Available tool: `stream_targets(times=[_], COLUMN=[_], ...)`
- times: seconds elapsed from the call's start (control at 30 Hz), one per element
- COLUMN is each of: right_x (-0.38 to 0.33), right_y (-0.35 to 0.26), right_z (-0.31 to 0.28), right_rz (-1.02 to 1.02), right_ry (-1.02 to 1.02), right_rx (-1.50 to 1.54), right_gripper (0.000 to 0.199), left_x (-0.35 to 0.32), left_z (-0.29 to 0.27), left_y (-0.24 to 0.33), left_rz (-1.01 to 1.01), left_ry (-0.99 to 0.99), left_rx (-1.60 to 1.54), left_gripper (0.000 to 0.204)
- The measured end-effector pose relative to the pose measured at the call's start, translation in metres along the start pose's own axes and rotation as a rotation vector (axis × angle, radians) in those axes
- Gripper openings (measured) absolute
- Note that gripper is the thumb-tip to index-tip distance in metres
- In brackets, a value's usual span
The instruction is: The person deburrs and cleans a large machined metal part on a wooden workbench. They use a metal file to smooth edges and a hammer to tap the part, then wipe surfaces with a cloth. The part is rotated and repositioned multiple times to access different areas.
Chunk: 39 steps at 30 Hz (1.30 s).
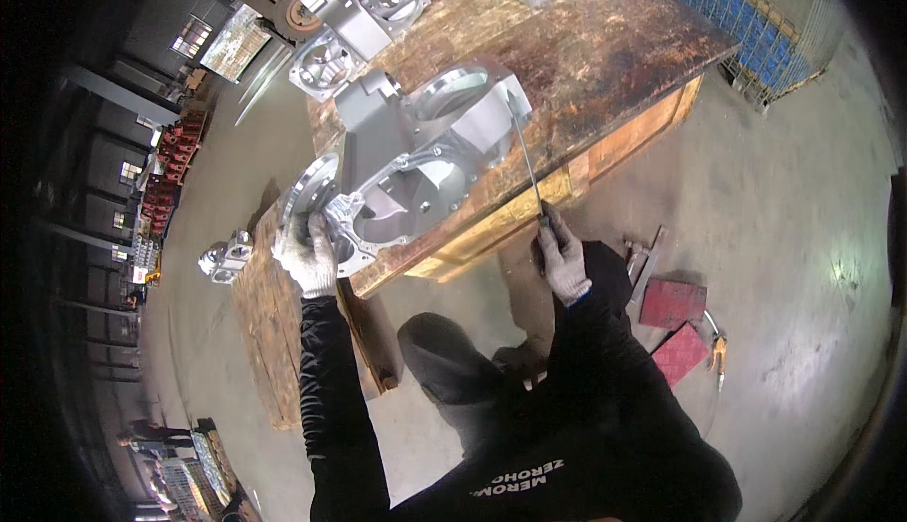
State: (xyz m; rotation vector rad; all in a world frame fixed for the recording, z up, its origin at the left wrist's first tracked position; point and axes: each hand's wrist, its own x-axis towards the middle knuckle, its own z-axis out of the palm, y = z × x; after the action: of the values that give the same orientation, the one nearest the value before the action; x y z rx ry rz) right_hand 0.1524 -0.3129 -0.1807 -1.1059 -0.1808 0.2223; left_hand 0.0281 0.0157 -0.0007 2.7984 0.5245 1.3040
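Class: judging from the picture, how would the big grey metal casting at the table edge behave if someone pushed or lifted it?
The grey casting looks thick-walled and bulky, so probably heavy and rigid. Its end overhangs the wooden table near the left hand, so a push might tip it off.

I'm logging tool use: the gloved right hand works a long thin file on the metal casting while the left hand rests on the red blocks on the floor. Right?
Not quite. In the head view the left hand steadies the metal casting on the wooden table, not the red blocks. The right hand does hold the thin file.
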Motion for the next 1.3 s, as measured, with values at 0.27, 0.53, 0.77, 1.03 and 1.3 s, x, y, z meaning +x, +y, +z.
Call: stream_targets(times=[0.27,0.53,0.77,1.03,1.3], right_x=[-0.010,-0.003,-0.100,-0.101,-0.051], right_y=[-0.007,-0.007,-0.014,-0.042,-0.073], right_z=[-0.006,-0.004,-0.006,0.075,0.120], right_rz=[0.163,0.073,-0.113,-0.343,-0.626], right_ry=[-0.062,-0.102,-0.312,-0.477,-0.479], right_rx=[0.156,0.004,-0.366,-0.576,-0.831], right_gripper=[0.045,0.041,0.064,0.059,0.047], left_x=[-0.001,0.003,0.015,0.021,-0.011], left_z=[0.005,0.001,-0.025,-0.046,-0.036], left_y=[-0.002,-0.005,0.000,-0.043,-0.056], left_rz=[0.067,0.088,-0.172,-0.153,-0.327], left_ry=[0.050,0.159,-0.254,-0.338,0.362], left_rx=[0.017,-0.062,-0.121,-0.104,-0.292], left_gripper=[0.022,0.027,0.036,0.025,0.020])
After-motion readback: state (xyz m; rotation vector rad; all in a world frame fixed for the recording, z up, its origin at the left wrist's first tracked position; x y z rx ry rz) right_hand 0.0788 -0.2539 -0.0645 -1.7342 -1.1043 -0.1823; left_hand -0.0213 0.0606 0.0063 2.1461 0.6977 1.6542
